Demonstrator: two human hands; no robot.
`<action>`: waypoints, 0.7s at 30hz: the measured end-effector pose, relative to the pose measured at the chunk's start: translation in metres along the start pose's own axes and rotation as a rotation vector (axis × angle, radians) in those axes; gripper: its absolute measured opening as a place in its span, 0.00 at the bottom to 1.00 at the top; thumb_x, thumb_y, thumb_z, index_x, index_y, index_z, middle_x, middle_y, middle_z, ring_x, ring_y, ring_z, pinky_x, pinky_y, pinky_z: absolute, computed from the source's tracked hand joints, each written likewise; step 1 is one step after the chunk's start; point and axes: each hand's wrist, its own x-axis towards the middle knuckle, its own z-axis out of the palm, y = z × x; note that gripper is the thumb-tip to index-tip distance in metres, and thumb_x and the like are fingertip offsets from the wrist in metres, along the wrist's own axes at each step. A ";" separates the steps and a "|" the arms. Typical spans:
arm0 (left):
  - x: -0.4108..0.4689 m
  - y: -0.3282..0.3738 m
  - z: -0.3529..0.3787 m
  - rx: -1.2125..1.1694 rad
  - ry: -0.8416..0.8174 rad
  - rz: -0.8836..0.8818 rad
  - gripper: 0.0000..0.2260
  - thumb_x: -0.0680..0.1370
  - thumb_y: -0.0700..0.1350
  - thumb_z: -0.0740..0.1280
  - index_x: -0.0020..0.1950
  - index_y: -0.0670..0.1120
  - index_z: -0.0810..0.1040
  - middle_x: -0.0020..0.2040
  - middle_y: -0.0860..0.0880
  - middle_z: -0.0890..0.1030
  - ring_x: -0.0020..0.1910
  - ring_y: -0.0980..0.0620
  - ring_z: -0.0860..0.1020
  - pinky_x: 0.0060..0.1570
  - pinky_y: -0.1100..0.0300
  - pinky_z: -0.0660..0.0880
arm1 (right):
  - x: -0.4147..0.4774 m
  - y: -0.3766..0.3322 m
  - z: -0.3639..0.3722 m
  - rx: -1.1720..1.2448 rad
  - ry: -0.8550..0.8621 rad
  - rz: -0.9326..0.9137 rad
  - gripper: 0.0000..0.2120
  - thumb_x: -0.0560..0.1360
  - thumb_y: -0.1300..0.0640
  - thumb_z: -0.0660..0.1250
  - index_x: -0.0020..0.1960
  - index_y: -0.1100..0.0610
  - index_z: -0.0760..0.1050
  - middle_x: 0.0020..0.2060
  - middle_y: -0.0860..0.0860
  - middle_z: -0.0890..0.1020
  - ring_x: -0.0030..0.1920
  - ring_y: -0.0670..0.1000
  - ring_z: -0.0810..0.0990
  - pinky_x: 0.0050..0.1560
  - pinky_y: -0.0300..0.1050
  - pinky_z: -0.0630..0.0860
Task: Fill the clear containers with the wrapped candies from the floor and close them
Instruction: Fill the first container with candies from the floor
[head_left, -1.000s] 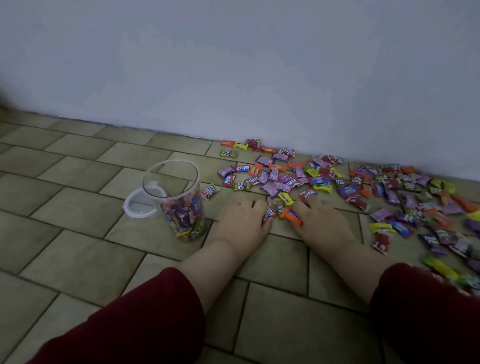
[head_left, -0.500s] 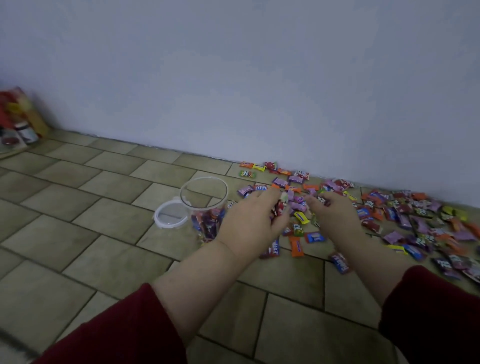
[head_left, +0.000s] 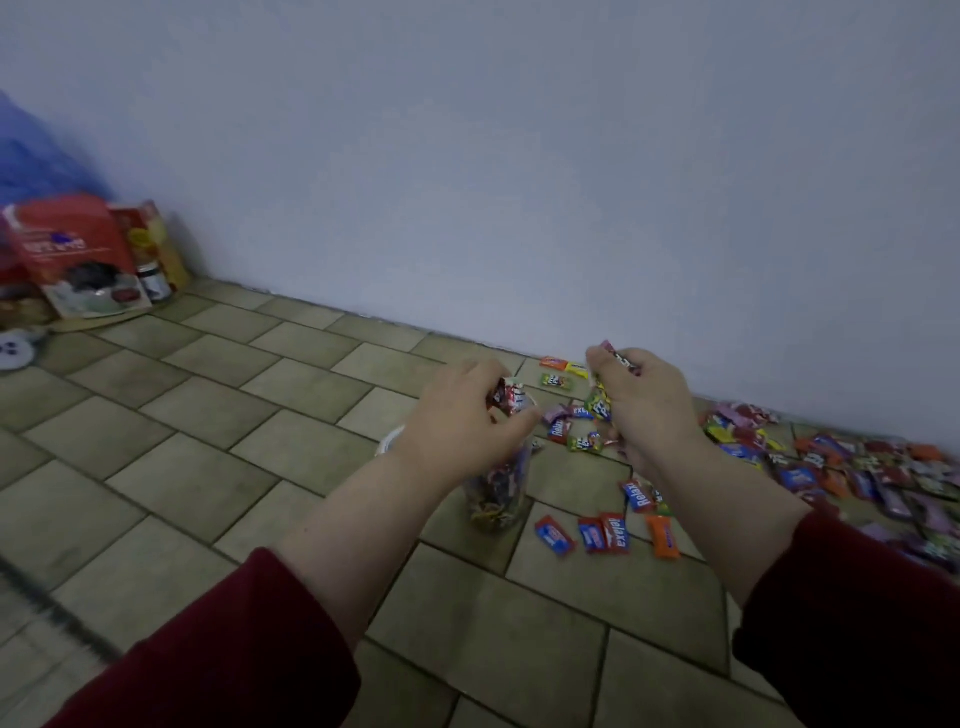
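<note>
Both fisted round candies (head_left: 506, 397): left hand (head_left: 457, 421), over half-hidden clear container (head_left: 498, 496), right hand (head_left: 644, 410).

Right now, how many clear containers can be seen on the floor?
1. The clear container stands on the tiled floor below the left hand, partly filled with wrapped candies. The hand hides its top; other containers may be out of view.

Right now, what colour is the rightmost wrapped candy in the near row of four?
Orange: the small rectangular wrapped candy shows best in the head view.
</note>
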 end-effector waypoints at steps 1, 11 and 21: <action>-0.002 -0.003 0.002 -0.015 0.015 0.002 0.22 0.72 0.60 0.70 0.59 0.48 0.76 0.54 0.49 0.75 0.58 0.50 0.71 0.57 0.55 0.70 | 0.000 -0.002 0.004 0.010 -0.005 -0.003 0.10 0.76 0.49 0.67 0.42 0.54 0.77 0.30 0.49 0.67 0.26 0.48 0.64 0.23 0.39 0.68; -0.050 -0.023 0.033 -0.692 -0.031 -0.312 0.44 0.65 0.48 0.80 0.72 0.56 0.57 0.67 0.54 0.69 0.61 0.59 0.74 0.53 0.74 0.72 | -0.001 -0.021 0.058 -0.318 -0.160 -0.467 0.13 0.77 0.46 0.65 0.41 0.55 0.77 0.27 0.47 0.70 0.27 0.43 0.68 0.31 0.42 0.70; -0.047 -0.032 0.038 -0.724 -0.007 -0.254 0.35 0.67 0.44 0.79 0.68 0.54 0.64 0.59 0.55 0.76 0.56 0.66 0.76 0.49 0.74 0.73 | -0.007 -0.008 0.059 -0.818 -0.631 -0.795 0.09 0.77 0.51 0.65 0.52 0.54 0.79 0.46 0.47 0.80 0.49 0.47 0.76 0.50 0.45 0.72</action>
